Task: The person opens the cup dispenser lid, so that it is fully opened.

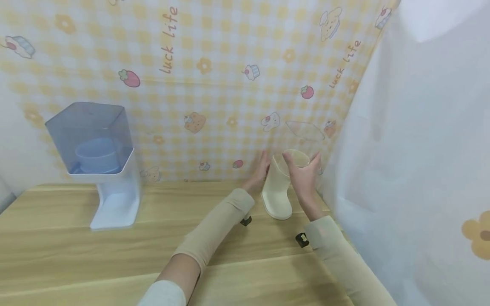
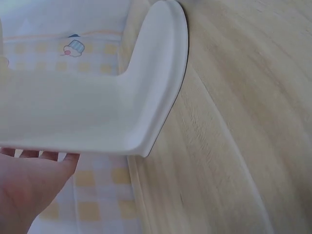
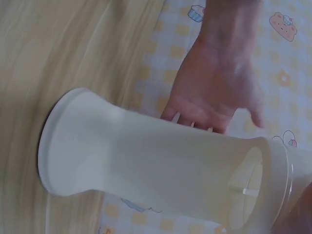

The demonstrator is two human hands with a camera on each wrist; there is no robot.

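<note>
A cream-white dispenser (image 1: 276, 191) with a curved, boot-like stand is upright on the wooden table at the right. Its top has a round opening, and the faint outline of a clear container (image 1: 305, 131) shows above it. My left hand (image 1: 257, 174) lies along its left side; in the right wrist view the fingers are fairly straight against the stand (image 3: 175, 151), with the thumb apart. My right hand (image 1: 304, 178) holds the upper right of the dispenser, thumb and fingers around it near the rim. Only a corner of that hand shows in the right wrist view.
Left on the table (image 1: 172, 238) stands another dispenser (image 1: 118, 208), white with a blue see-through box (image 1: 92, 136). A yellow-checked cloth (image 1: 214, 93) with printed pictures hangs close behind. A white sheet (image 1: 402, 140) borders the right side. Dark wrist straps show at both sleeves.
</note>
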